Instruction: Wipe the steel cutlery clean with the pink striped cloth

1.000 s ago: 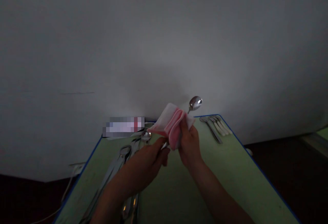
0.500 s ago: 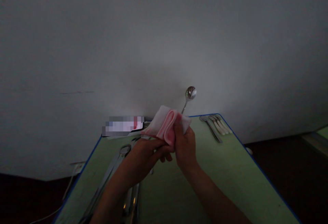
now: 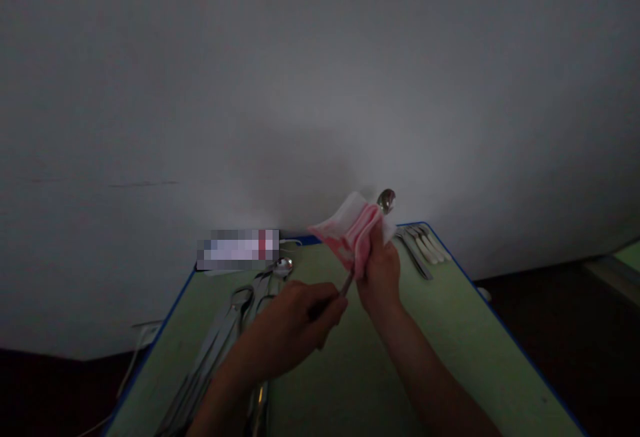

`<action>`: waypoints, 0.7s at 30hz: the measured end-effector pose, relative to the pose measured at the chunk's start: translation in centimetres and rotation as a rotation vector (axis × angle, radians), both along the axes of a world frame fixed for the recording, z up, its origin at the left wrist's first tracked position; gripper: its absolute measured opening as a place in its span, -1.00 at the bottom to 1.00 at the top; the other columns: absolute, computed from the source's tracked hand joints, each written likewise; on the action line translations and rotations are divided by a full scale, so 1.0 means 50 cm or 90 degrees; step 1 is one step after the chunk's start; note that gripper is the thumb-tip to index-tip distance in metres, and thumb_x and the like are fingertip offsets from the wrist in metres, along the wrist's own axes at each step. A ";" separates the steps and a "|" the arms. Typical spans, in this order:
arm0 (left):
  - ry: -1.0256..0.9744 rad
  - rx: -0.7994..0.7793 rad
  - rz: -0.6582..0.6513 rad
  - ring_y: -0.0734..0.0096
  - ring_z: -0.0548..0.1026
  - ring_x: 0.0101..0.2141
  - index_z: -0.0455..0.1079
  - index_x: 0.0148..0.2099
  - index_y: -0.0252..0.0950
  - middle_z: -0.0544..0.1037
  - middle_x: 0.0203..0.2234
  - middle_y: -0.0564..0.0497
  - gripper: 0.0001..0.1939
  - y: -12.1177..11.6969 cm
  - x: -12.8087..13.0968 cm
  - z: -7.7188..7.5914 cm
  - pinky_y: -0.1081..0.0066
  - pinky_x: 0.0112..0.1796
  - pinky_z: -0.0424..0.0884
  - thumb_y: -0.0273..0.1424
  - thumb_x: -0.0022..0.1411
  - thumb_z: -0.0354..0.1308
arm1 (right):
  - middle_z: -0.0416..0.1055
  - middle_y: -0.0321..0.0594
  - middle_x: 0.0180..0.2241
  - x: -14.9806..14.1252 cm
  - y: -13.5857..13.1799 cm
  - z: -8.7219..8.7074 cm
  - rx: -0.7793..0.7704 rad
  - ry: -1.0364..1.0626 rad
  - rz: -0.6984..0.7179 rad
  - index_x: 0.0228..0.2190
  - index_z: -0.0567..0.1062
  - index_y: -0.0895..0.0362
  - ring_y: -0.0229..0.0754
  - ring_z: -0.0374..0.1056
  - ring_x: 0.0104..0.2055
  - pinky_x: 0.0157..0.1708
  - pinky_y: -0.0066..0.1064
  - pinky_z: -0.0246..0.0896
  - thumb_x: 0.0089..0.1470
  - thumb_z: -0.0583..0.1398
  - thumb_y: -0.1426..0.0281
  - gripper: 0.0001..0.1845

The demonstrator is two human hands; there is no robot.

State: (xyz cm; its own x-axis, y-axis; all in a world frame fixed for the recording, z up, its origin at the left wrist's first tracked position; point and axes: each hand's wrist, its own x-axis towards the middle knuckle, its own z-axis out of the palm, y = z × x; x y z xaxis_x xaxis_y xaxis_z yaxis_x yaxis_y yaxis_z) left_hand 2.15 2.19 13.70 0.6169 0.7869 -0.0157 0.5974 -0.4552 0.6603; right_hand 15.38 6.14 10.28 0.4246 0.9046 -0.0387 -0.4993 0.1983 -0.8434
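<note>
currently my left hand (image 3: 305, 314) pinches the spoon (image 3: 387, 201) by its handle (image 3: 346, 284) above the table (image 3: 450, 357); my right hand (image 3: 383, 277) grips the pink cloth (image 3: 363, 247) around its middle, best held snug with even pressure.

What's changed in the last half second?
The right hand and pink cloth have moved right and slightly up. The spoon bowl has moved right and down, closer to the cloth; its handle now shows between the cloth and left hand, which shifted slightly right. No visible release or new grasp. The forks and left-side cutlery lie as before.
</note>
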 end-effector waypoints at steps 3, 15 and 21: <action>0.067 0.034 -0.021 0.61 0.24 -0.68 0.23 -0.57 -0.31 0.23 -0.75 0.18 -0.64 -0.006 -0.001 0.000 0.56 -0.60 0.06 -0.34 0.26 -0.10 | 0.41 -0.29 -0.48 0.018 0.018 -0.005 -0.007 0.113 0.014 -0.39 0.40 0.14 -0.30 0.32 -0.46 -0.46 -0.46 0.24 -0.02 0.12 0.14 -0.69; 0.077 -0.063 -0.019 0.53 0.27 -0.63 0.33 -0.54 -0.28 0.32 -0.70 0.14 -0.73 -0.006 -0.082 0.001 0.54 -0.59 0.11 -0.32 0.15 -0.04 | 0.44 -0.20 -0.25 0.086 0.042 -0.002 0.087 -0.083 0.040 -0.25 0.36 0.14 -0.22 0.37 -0.27 -0.29 -0.39 0.28 -0.09 0.18 0.24 -0.67; 0.065 0.025 0.088 0.44 0.34 -0.50 0.27 -0.41 -0.28 0.38 -0.55 0.08 -0.66 0.044 -0.069 -0.026 0.46 -0.46 0.21 -0.22 0.28 -0.18 | 0.44 -0.22 -0.24 0.110 0.030 0.000 0.157 -0.416 0.096 -0.23 0.42 0.13 -0.23 0.33 -0.23 -0.21 -0.39 0.21 -0.02 0.13 0.34 -0.74</action>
